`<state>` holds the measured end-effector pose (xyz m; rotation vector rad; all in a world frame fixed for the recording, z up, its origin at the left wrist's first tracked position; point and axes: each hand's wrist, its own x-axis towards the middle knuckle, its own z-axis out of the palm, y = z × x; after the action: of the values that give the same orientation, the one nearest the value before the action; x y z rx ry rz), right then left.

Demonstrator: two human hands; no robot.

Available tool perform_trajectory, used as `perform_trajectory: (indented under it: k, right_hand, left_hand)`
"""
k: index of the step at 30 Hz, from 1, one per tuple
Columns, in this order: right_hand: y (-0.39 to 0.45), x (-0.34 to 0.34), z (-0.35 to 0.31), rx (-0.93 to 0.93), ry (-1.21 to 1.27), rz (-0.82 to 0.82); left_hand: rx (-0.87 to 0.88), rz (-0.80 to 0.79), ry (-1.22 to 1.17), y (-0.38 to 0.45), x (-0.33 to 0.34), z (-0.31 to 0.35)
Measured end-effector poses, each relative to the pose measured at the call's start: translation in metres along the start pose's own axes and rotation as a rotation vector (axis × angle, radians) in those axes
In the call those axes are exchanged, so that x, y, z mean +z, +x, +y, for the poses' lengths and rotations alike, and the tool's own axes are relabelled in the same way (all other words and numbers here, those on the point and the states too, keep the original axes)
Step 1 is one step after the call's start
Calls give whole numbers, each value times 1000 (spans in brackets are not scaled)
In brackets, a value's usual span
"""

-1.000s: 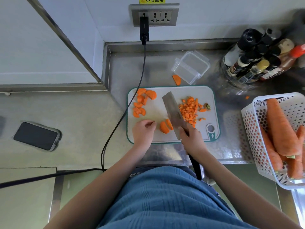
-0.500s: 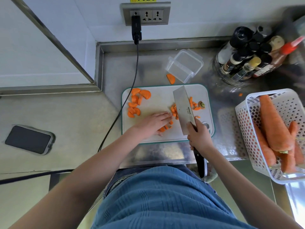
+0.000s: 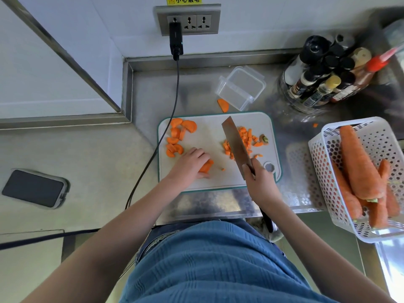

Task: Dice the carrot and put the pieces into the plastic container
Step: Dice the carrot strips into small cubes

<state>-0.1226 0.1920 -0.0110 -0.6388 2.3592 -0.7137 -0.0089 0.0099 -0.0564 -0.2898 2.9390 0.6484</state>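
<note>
Hands (image 3: pixel 190 162) on cutting board (image 3: pixel 209 182), steel counter (image 3: pixel 153 88)

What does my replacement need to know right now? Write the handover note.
Left hand: holds carrot slices on the board.
Right hand: grips the knife, blade among the dice.
Done: a pile of dice lies right of centre on the board.
Left: uncut slices at the board's left edge and those under the left hand need dicing. The container behind the board looks empty, so every piece has yet to go in. One slice lies off the board beside the container.
</note>
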Motion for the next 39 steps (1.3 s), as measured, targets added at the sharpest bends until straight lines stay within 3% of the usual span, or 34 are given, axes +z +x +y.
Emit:
perform_trajectory:
  k: [3, 7, 9, 14, 19, 21, 24, 28, 35, 39]
  right_hand:
    - [-1, 6, -4, -117, -266, 71]
    - [-2, 10, -5, -350, -560, 246]
    - [-1, 11, 0, -430, -619, 270]
    - [-2, 13, 2, -488, -663, 270]
    - [-2, 15, 5, -249, -424, 220]
    - [-4, 13, 3, -161, -341, 178]
    - [-7, 13, -5, -113, -201, 154]
    - [-8, 18, -11, -71, -71, 94]
    - [-11, 46, -21, 7, -41, -5]
    - [-10, 55, -29, 29, -42, -37]
  left_hand:
    - [-77, 104, -6, -13, 1, 1]
    - [-34, 615, -19, -37, -7, 14]
    - [-3, 719, -17, -45, -15, 20]
    - [29, 565, 3, -30, -35, 22]
    - [-224, 694, -120, -46, -29, 7]
    - [-253, 552, -156, -56, -14, -4]
    - [-289, 197, -275, -59, 6, -11]
    - [-251, 66, -259, -36, 5, -8]
    - [-345, 87, -378, -27, 4, -15]
    - [-288, 160, -426, -25, 2, -8]
